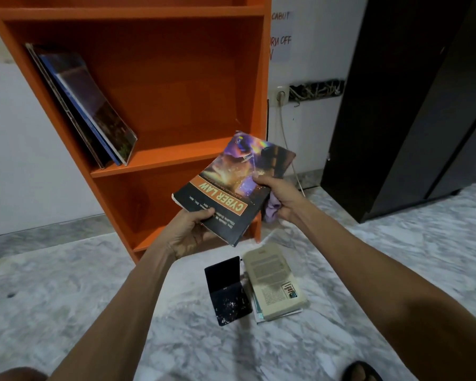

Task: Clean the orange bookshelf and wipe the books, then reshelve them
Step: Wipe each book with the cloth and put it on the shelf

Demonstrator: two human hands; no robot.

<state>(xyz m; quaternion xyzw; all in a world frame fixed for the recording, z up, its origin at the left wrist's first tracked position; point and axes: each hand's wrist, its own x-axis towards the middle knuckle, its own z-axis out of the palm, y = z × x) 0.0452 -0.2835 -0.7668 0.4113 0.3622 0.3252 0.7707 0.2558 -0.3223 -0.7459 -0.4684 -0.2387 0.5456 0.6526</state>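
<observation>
Progress seems to be about the middle of the task, as I judge it; the orange bookshelf [182,86] stands against the wall with most of its shelves bare, and only a few thin books [94,105] lean against its left side on the middle shelf. Whether the shelves are already wiped, I cannot tell from this view.

Two more things are not yet reshelved: a dark book [228,290] with pale specks on its cover, and just beside it a small stack with a beige book [272,279] on top; both lie on the marble floor [66,298] in front of the bookshelf. I think these need wiping or at least shelving; so a good part of the work is left.

The Cyber Law book [231,188] is in the air between the person and the lower shelves, tilted, with the cover up; it looks to be the one now in hand for wiping. The left hand [188,229] grips its near corner, with the fingers curled under and the thumb on the cover; the right hand [279,196] pinches the far edge with the thumb on top, and in the same hand a purple cloth [271,209] is bunched in the palm, under the book's edge; neither hand is open.
</observation>
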